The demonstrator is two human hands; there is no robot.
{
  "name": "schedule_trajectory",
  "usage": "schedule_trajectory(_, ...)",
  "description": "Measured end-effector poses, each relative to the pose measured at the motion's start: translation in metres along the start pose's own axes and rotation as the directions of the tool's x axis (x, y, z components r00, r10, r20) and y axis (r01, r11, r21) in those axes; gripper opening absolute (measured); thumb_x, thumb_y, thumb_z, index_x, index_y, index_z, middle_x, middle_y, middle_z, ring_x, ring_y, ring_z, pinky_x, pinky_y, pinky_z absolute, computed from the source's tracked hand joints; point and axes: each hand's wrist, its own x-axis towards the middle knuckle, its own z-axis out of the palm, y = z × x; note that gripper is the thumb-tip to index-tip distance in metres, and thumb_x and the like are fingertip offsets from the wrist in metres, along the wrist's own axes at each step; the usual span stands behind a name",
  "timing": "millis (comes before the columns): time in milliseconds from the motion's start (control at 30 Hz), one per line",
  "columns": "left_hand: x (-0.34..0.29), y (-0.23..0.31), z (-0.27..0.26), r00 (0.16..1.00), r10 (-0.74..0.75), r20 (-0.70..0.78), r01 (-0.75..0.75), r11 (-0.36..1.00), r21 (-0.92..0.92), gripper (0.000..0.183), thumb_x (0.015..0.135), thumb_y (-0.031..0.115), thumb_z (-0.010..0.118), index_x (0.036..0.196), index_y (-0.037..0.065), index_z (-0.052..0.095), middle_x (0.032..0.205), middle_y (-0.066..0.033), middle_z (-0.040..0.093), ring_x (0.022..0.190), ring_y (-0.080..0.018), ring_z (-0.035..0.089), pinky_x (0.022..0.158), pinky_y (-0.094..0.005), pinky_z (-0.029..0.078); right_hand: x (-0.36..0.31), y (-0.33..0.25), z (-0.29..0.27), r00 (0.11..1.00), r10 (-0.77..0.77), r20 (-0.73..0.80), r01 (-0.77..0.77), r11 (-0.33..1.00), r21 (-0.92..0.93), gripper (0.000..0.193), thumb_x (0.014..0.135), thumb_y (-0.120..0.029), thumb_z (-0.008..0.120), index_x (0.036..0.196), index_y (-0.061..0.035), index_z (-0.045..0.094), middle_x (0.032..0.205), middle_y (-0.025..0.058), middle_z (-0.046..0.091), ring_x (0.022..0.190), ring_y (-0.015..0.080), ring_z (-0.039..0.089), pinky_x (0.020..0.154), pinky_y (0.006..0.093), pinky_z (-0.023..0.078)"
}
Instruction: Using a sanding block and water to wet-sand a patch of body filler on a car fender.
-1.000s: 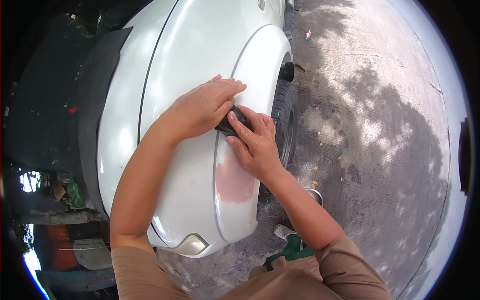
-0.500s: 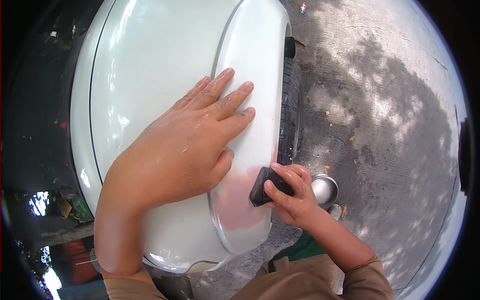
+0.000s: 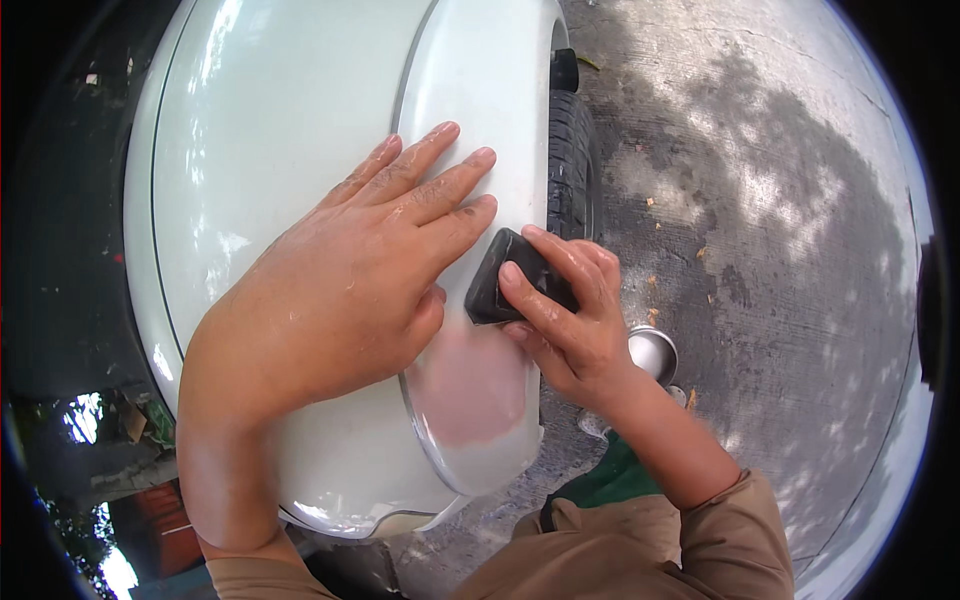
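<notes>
A black sanding block [image 3: 492,283] is gripped in my right hand [image 3: 572,310], fingers and thumb wrapped over it. The block rests on the white fender [image 3: 470,110] of a vehicle, just above a pinkish patch [image 3: 468,385] with smooth, faded edges. My left hand [image 3: 350,260] lies flat with fingers spread, across the white body panel [image 3: 290,110] and onto the fender. Its fingertips sit a little beyond the block. Both hands look wet, with pale residue on the skin. The underside of the block is hidden.
Beside the fender is a black tyre [image 3: 570,170]. A round metal bowl [image 3: 652,353] stands on the concrete ground [image 3: 740,250], to the right of my right forearm. Small dry leaves lie scattered there. Dark, cluttered surroundings fill the far left.
My right hand has slid the block up the fender, away from me, off the pink patch. The left hand stays in place on the panel; the whole view has shifted slightly.
</notes>
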Motion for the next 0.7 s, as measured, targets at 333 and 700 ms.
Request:
schedule_trajectory(333,0.003,0.0,-0.001,1.0,-0.013,0.007,0.012,1.0,0.025,0.068,0.08,-0.004,0.059,0.148,0.002,0.052,0.165,-0.0095,0.037,0.156,-0.0306,0.025,0.129,-0.0478,0.021,-0.002,-0.003,-0.001,0.996,0.087,-0.022,-0.086,0.996,0.023,0.061,0.077,-0.013,0.083,0.136,-0.0154,0.066,0.144,0.016,0.054,0.112,0.0329,0.055,0.099,0.0455,0.042)
schedule_trajectory(700,0.003,0.0,-0.004,1.0,-0.014,0.016,0.013,0.999,0.039,0.072,0.08,-0.007,0.055,0.151,0.005,0.049,0.165,-0.0079,0.038,0.156,-0.03,0.025,0.13,-0.0482,0.02,-0.033,-0.017,-0.006,0.991,0.118,0.056,-0.124,0.985,0.123,0.062,0.075,-0.016,0.086,0.134,-0.015,0.066,0.143,0.0167,0.055,0.109,0.0333,0.055,0.096,0.0452,0.044)
